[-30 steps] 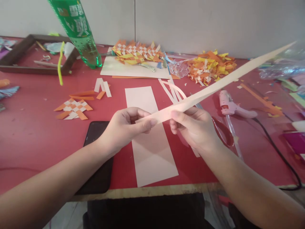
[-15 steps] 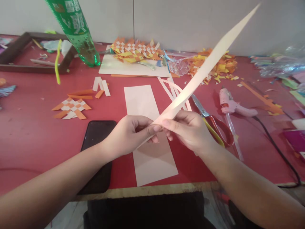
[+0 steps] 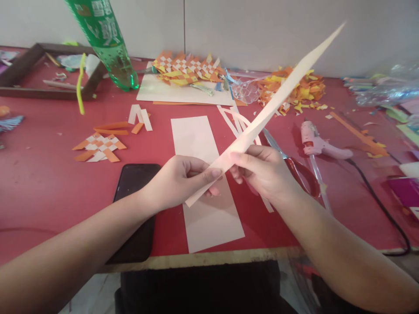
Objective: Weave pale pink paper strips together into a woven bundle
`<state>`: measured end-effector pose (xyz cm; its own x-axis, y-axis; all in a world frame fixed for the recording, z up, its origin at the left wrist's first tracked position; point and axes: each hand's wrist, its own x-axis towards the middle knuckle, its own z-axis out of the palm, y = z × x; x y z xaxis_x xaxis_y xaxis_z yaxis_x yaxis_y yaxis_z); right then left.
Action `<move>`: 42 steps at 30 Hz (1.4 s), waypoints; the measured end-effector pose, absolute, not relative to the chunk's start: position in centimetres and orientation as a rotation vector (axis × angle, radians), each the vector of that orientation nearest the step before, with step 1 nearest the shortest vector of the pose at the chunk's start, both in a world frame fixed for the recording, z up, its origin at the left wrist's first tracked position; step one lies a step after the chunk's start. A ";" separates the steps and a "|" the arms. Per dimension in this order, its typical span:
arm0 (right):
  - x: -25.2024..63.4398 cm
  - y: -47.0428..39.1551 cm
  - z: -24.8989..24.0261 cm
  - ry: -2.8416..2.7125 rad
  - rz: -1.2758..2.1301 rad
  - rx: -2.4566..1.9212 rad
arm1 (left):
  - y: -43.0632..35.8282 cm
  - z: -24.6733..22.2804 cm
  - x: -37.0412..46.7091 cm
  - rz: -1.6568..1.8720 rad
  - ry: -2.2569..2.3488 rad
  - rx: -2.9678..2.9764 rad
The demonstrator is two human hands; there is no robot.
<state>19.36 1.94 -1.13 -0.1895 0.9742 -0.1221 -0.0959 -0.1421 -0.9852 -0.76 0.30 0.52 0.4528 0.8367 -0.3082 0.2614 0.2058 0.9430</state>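
A long pale paper strip point(image 3: 271, 107) slants up to the right above the table, gripped by both hands. My left hand point(image 3: 183, 181) pinches it near its lower end, thumb on top. Just to the right, my right hand point(image 3: 265, 172) pinches the same strip between thumb and fingers. Beneath the hands a white paper rectangle point(image 3: 196, 135) lies flat on the red table point(image 3: 163, 235). Some narrow white strips point(image 3: 229, 122) lie behind and partly under my right hand. Scissors point(image 3: 303, 174) with red handles are partly hidden by that hand.
A black phone point(image 3: 135, 179) lies by my left forearm. Woven orange-and-white paper fish point(image 3: 100, 146) sit at left and at the back. A green bottle point(image 3: 108, 48) stands near a dark frame point(image 3: 42, 92). A pink glue gun point(image 3: 319, 141) with a cord and orange scraps point(image 3: 304, 89) are on the right.
My right hand has slid a little up and right along the strip, away from my left thumb. The strip's tip has dropped slightly, and its lower end now shows below my left hand.
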 end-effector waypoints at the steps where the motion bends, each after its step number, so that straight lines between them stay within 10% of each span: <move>1: 19.5 2.1 -1.1 -1.173 1.481 -1.143 | 0.3 0.5 -0.8 0.528 1.080 1.344; 42: 19.8 1.9 -1.1 -1.265 1.566 -1.077 | 0.2 0.5 -0.9 0.500 1.087 1.519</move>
<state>19.79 1.87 -1.13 -0.2855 0.9514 -0.1156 -0.0866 -0.1457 -0.9855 -0.86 0.18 0.46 0.4815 0.8400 -0.2500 0.3565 0.0729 0.9314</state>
